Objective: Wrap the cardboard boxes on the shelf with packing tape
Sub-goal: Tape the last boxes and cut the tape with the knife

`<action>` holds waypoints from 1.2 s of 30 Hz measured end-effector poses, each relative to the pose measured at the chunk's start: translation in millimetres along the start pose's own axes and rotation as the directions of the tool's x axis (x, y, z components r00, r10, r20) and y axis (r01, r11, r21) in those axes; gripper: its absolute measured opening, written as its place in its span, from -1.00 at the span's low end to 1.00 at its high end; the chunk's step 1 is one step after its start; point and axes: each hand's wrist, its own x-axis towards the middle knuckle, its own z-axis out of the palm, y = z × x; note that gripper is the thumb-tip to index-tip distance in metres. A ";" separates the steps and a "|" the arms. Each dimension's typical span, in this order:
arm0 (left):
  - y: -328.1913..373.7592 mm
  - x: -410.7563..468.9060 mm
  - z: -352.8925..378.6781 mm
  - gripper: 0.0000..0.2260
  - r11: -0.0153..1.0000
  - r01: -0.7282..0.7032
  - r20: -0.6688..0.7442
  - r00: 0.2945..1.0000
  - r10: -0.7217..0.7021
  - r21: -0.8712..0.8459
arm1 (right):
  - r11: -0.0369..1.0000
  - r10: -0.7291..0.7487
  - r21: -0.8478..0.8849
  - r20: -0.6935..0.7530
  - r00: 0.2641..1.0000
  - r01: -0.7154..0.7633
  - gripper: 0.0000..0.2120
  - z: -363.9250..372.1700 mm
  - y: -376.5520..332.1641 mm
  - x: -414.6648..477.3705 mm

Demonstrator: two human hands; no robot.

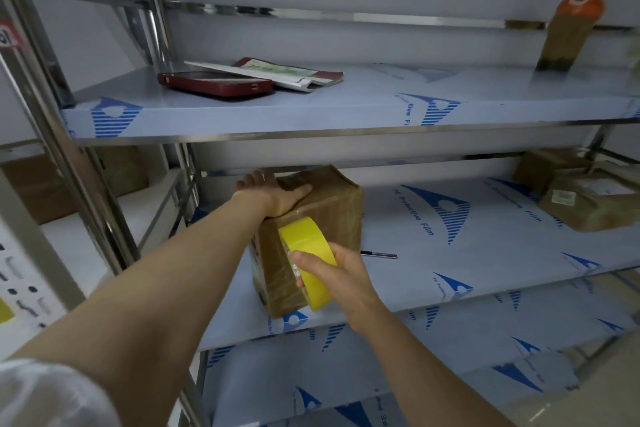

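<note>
A brown cardboard box (332, 218) stands on the middle shelf (485, 253), near its front left. My left hand (277, 192) lies flat on the box's top, fingers straight, pressing down. My right hand (332, 274) grips a yellow roll of packing tape (304, 246) held against the box's front face, just below the top edge. A thin strip of tape seems to run from the roll up to the top edge.
A dark pen-like tool (379, 255) lies on the shelf right of the box. Two more cardboard boxes (588, 198) sit at the far right. The upper shelf holds a red phone (214, 83), booklets (277, 74) and an orange-capped bottle (568, 31). Steel posts (69, 149) stand left.
</note>
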 end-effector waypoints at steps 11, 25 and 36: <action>-15.6 43.3 -6.1 -0.57 0.992 -0.049 -0.137 0.990 0.033 -0.113 | 0.999 0.028 0.043 -0.126 0.992 -0.023 -0.70 2.1 3.7 17.1; 15.1 11.4 13.2 -0.21 0.996 -0.077 -0.146 0.987 0.072 -0.035 | 0.998 0.055 0.039 -0.166 0.985 -0.050 -0.68 7.1 -1.2 21.1; -57.1 -7.9 -8.1 0.23 0.753 -0.144 0.238 0.896 0.375 -0.642 | 0.995 0.096 0.009 -0.160 0.982 -0.096 -0.67 6.4 -10.1 13.7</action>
